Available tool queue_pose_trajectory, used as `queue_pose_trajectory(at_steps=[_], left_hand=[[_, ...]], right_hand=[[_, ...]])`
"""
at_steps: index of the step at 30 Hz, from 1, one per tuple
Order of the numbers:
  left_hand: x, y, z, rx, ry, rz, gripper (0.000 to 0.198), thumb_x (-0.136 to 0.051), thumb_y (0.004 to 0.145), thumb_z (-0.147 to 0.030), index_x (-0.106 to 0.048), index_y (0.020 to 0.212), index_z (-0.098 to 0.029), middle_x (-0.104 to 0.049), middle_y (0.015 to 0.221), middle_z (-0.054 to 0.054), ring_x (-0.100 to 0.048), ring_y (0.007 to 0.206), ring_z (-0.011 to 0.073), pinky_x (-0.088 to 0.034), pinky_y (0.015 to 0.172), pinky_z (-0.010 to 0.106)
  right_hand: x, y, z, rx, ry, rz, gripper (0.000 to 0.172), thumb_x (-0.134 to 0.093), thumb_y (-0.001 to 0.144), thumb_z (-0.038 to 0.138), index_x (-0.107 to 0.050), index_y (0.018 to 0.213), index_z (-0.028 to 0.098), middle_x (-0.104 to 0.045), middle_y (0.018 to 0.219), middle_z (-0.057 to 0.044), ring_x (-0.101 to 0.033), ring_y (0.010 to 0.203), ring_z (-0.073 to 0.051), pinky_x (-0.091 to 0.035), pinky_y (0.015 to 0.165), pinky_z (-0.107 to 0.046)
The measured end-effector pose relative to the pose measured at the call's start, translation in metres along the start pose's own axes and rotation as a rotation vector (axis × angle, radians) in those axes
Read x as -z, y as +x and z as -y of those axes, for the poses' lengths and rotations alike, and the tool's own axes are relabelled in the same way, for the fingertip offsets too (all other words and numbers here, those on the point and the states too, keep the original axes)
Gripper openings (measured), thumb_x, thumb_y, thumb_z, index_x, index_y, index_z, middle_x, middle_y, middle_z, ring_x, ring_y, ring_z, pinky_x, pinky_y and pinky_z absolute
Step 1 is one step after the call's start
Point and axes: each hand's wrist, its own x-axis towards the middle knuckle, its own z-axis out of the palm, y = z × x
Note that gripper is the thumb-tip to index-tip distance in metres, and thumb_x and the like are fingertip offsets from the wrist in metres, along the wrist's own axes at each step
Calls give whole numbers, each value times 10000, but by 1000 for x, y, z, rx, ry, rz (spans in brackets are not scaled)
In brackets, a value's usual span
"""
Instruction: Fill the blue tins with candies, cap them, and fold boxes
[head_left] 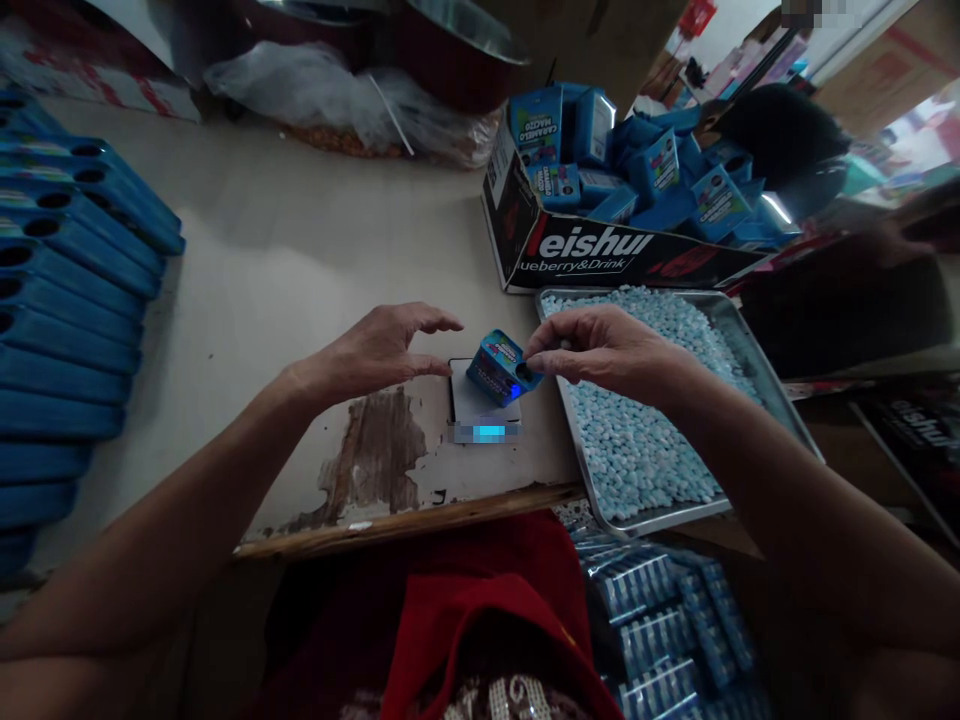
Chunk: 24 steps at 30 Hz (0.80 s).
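A small blue candy box (495, 366) rests on a small digital scale (466, 402) with a lit display, near the table's front edge. To its left, my left hand (382, 348) is open, thumb and fingers apart, not touching the box. My right hand (600, 345) is closed in a pinch at the box's right end, fingertips by its dark round hole. What lies between those fingertips, if anything, is too small to make out. Beneath my right hand and forearm, a metal tray (780, 425) holds many pale blue and white candies (637, 450).
Blue boxes with round holes (75, 300) stand in rows at the left. A black carton (517, 235) full of blue candy boxes sits behind the tray. Plastic bags (337, 100) lie at the back. Shiny blue striped packs (660, 620) are below the table edge.
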Motion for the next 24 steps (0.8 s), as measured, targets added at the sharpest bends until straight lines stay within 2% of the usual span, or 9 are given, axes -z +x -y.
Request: queue_pose_trajectory(at_steps=[10, 14, 17, 20, 24], left_hand=[[0, -2, 5, -19, 10, 27, 628, -767, 814, -548, -656, 1351, -240, -687, 1347, 77, -639, 1207, 270, -515, 1039, 395], [0, -2, 6, -18, 16, 26, 630, -768, 815, -545, -652, 1357, -247, -687, 1344, 74, -643, 1195, 267, -515, 1029, 389], [0, -1, 8, -24, 33, 22, 613, -770, 820, -527, -655, 1354, -249, -693, 1328, 69, -647, 1177, 257, -515, 1014, 373], [-1, -1, 8, -25, 39, 26, 602, -765, 824, -527, -659, 1350, -254, -697, 1316, 67, -648, 1171, 257, -516, 1003, 369], [0, -3, 5, -18, 31, 41, 616, -758, 817, -560, -663, 1343, -256, -693, 1317, 74, -647, 1180, 269, -520, 998, 372]], right_hand=[[-6, 8, -9, 20, -56, -12, 240, -735, 830, 377, -790, 933, 168, -654, 730, -12, -538, 643, -126, -393, 592, -274], [-13, 5, -7, 90, -298, -107, 165, -713, 814, 253, -799, 940, 190, -672, 734, -7, -559, 649, -135, -400, 621, -277], [-20, 0, 0, 172, -562, -152, 231, -626, 820, 109, -802, 936, 205, -736, 866, -41, -616, 756, -164, -418, 701, -290], [-26, -2, 4, 187, -723, -135, 252, -589, 859, 100, -802, 938, 209, -738, 901, -60, -616, 761, -173, -402, 684, -297], [-24, -4, 5, 212, -742, -157, 205, -611, 871, 137, -796, 924, 206, -727, 891, -59, -608, 731, -168, -399, 669, -303]])
